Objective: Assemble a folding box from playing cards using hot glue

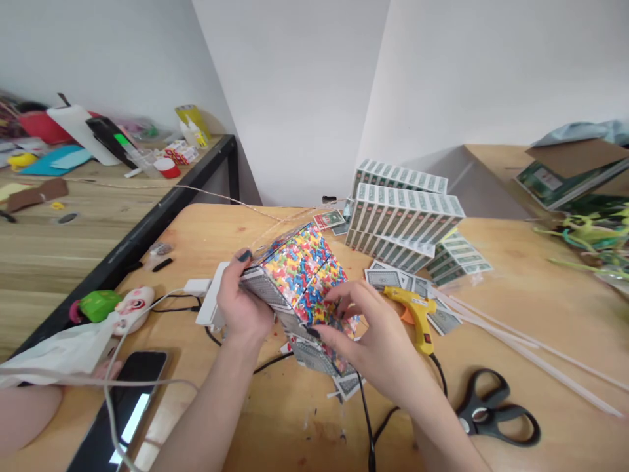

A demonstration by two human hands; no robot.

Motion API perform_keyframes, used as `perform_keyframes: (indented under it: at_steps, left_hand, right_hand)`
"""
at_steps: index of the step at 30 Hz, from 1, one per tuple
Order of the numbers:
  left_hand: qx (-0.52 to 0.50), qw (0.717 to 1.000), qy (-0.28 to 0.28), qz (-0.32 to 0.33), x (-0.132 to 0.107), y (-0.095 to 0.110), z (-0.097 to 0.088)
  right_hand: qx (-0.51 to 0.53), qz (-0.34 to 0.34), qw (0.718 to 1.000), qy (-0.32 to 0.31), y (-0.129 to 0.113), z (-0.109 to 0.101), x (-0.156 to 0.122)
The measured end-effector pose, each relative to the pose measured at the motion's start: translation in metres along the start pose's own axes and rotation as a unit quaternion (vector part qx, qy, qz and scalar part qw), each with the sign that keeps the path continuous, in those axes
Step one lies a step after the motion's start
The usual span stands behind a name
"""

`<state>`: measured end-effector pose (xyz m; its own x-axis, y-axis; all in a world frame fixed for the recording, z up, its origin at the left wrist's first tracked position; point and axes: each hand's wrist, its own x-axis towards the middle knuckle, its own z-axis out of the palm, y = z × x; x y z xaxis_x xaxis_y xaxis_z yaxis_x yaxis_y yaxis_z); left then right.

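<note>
A box-like structure (302, 269) is held tilted above the table. Its top face has a bright multicoloured pattern with dark seams, and grey-backed playing cards cover its near side. My left hand (243, 305) is closed round its left end, thumb at the upper corner. Bent over the lower right part is my right hand (376, 328), thumb on the near edge and fingertips against the patterned face. What lies under those fingertips is partly hidden. Just right of that hand lies a yellow hot glue gun (415, 311) on loose playing cards (386, 278).
Stacked card packs (403, 213) stand at the back right. Black scissors (496, 410) and white sticks (535, 351) lie to the right. At the left are a phone (130, 400), white cables and a green toy (99, 305). A black cord trails toward the front.
</note>
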<state>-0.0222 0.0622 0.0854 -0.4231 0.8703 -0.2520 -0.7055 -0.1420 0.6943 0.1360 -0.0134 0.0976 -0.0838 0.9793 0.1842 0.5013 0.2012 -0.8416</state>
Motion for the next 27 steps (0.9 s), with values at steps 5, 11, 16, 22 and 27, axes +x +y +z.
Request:
perform_keyframes:
  at_steps: [5,11,16,22,27]
  left_hand:
    - [0.019,0.993,-0.111,0.037,-0.006,-0.002,-0.007]
    - [0.071,0.943,-0.325,0.028,-0.023,-0.007,-0.010]
    - [0.148,0.929,-0.338,-0.038,-0.023,-0.012,-0.009]
    - [0.200,0.932,-0.290,-0.090,-0.014,-0.015,-0.006]
    - [0.273,0.912,-0.300,-0.058,-0.004,-0.016,-0.008]
  right_hand:
    - [-0.023,-0.034,0.999,-0.015,0.014,0.009,-0.001]
    - [0.025,-0.059,0.998,0.000,0.019,0.016,0.003]
    - [0.044,-0.035,0.998,0.025,0.031,0.006,0.013]
    - [-0.118,0.129,0.984,-0.042,0.042,-0.019,0.020]
    - [-0.355,0.197,0.876,-0.262,0.056,-0.015,0.017]
